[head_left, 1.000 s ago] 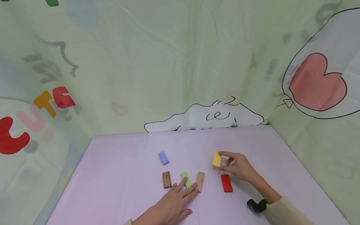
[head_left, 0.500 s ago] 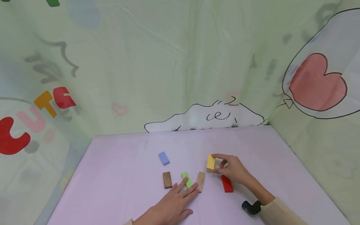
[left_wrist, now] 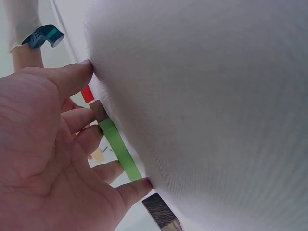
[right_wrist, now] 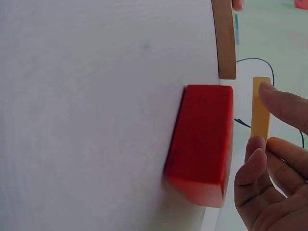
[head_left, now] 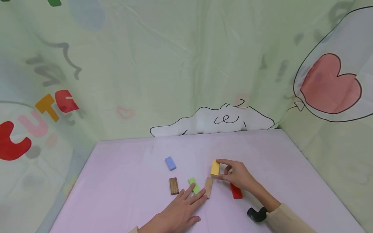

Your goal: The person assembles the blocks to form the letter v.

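Note:
My right hand (head_left: 237,177) pinches a yellow block (head_left: 214,169) between thumb and fingertips, at the right of the middle of the table. In the right wrist view, the yellow block (right_wrist: 261,113) spans from thumb to fingers. Below that hand lies a red block (head_left: 236,193), its far end hidden. My left hand (head_left: 178,213) lies low with fingers spread. Its fingertips rest at a green block (head_left: 192,183) and reach the near end of a plain wooden block (head_left: 209,185). The left wrist view shows straight fingers along the green block (left_wrist: 120,149).
A dark brown wooden block (head_left: 174,186) lies left of the green one. Farther back is a blue block (head_left: 170,164). The pale table (head_left: 116,181) meets a printed cloth backdrop (head_left: 163,64) at its rear edge. A black wrist camera (head_left: 257,214) sits by the right sleeve.
My right hand has shifted left with the yellow block, slowing over the last half second, and now covers part of the red block. The left hand has stayed in place.

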A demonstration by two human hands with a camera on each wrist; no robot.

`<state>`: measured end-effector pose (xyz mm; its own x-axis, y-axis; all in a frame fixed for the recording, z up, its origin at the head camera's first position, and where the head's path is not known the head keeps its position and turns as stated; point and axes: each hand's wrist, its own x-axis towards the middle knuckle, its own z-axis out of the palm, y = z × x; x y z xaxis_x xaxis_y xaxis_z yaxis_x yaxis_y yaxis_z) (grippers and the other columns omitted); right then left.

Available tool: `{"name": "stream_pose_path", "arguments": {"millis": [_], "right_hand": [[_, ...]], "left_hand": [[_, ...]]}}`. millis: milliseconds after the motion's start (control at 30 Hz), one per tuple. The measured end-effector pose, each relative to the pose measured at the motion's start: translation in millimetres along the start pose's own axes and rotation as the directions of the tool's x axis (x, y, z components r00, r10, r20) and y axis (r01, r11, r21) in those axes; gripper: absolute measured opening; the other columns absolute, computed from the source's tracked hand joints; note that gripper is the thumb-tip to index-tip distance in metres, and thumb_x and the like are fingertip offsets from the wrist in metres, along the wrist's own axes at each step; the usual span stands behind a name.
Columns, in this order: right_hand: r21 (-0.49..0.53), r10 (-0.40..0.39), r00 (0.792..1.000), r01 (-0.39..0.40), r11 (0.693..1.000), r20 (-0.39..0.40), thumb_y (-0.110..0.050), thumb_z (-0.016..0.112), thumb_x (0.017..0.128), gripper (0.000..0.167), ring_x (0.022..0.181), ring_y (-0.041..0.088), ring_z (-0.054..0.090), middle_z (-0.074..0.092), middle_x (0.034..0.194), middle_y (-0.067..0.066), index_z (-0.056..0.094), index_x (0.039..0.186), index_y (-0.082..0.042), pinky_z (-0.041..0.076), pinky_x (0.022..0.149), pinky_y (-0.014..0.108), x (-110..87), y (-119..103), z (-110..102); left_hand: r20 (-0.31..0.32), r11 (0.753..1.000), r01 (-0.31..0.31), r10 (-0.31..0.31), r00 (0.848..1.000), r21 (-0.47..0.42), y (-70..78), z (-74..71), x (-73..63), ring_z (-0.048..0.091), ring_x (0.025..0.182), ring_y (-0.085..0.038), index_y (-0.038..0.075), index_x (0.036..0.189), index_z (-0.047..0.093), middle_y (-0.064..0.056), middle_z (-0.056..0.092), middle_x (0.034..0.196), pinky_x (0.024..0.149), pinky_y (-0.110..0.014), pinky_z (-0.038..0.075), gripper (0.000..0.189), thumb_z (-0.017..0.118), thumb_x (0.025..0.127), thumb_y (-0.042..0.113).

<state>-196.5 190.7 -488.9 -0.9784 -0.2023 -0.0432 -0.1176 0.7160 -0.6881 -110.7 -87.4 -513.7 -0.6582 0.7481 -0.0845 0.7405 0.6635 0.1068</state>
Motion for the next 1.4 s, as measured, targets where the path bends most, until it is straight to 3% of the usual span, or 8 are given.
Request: {"name": "stream_pose_path", "arguments": {"millis": [367,1033,1400], "right_hand": [[-0.014,-0.033,0.999,0.033,0.999,-0.009,-0.013,0.09,0.083,0.062,0.072,0.017,0.055,0.063,0.078,0.001,0.069,0.141,-0.012,0.045,0.053,0.021,0.3,0.1,4.0],[-0.013,-0.023,1.0,0.023,1.0,-0.019,-0.015,0.092,0.081,0.061,0.065,0.014,0.05,0.06,0.075,0.0,0.071,0.138,-0.012,0.039,0.052,0.021,3.5,0.2,13.9],[-0.043,-0.01,1.0,0.009,0.999,-0.017,-0.014,0.092,0.081,0.062,0.067,0.014,0.05,0.06,0.076,-0.001,0.071,0.139,-0.013,0.041,0.053,0.021,6.4,-0.1,17.8]], "left_hand": [[0.039,0.999,0.023,-0.022,0.999,-0.029,-0.6,0.8,1.2,0.022,0.166,-0.032,0.029,0.169,0.027,0.012,0.018,0.179,0.119,-0.057,0.046,0.068,0.049,0.109,0.052],[-0.001,1.0,0.0,0.0,1.0,-0.016,-0.6,1.9,-0.8,0.026,0.165,-0.033,0.027,0.169,0.03,0.01,0.021,0.179,0.116,-0.057,0.049,0.068,0.05,0.109,0.054],[0.027,1.0,0.014,-0.014,1.0,-0.026,-0.1,-0.4,-0.1,0.025,0.165,-0.032,0.029,0.169,0.029,0.011,0.02,0.179,0.118,-0.057,0.048,0.069,0.05,0.108,0.055]]}}
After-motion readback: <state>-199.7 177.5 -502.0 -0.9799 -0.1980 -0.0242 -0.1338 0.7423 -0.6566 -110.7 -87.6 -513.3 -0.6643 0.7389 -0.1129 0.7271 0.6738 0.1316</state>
